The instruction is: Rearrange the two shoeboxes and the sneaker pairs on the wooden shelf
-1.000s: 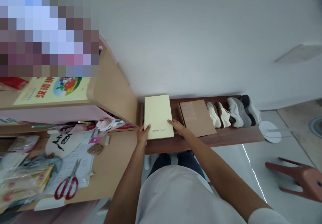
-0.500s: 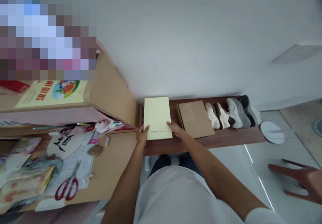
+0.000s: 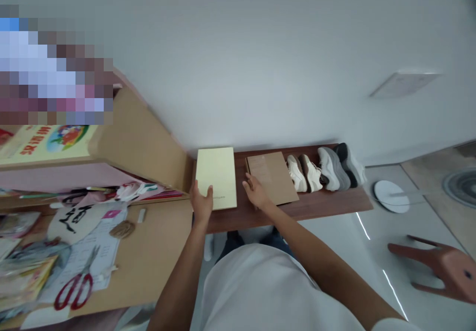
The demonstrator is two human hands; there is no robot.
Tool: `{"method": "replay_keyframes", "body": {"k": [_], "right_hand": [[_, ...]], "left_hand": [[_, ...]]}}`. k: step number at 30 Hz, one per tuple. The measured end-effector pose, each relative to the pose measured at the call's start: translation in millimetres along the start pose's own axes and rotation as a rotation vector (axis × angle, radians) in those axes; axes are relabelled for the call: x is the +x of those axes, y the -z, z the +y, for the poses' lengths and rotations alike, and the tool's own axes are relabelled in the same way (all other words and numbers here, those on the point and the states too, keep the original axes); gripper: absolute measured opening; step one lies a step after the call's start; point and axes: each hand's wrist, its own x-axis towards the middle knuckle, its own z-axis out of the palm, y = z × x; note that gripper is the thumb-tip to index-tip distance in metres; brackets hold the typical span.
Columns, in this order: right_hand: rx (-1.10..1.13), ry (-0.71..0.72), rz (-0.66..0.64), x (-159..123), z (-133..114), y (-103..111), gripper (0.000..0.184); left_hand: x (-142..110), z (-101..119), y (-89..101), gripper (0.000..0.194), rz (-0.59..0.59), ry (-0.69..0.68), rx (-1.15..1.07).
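Note:
A pale yellow flat box lies on a low dark-wood bench against the white wall. My left hand rests on its near left corner, thumb on top and fingers curled round the edge. My right hand hovers open over the bench between the yellow box and a brown cardboard box, fingertips near the brown box's left edge.
Two pairs of sneakers stand on the bench to the right. A light-wood desk at left carries red scissors, papers and clutter under a shelf. A white round base and a reddish stool are on the floor at right.
My right hand has let go of the yellow box and moved right toward the brown box. My left hand slid further onto the yellow box. The view shifted left.

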Motion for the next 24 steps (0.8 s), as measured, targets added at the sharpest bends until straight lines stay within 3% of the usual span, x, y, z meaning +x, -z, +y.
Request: {"method": "replay_keyframes", "body": {"k": [5, 9, 14, 20, 24], "right_hand": [[-0.238, 0.078, 0.153, 2, 9, 89, 0.055], [-0.396, 0.07, 0.233, 8, 21, 132, 0.053], [-0.54, -0.048, 0.264, 11, 33, 151, 0.056], [-0.577, -0.15, 0.251, 13, 48, 158, 0.057], [-0.516, -0.18, 0.228, 12, 54, 154, 0.059]], "left_hand": [[-47, 37, -65.3, 0.068, -0.177, 0.006, -0.213], [-66, 46, -108.7, 0.07, -0.303, 0.058, -0.207], [-72, 39, -137.2, 0.074, -0.382, 0.19, -0.168], [-70, 32, -155.6, 0.078, -0.404, 0.315, -0.129], [-68, 25, -159.9, 0.058, -0.393, 0.365, -0.205]]}}
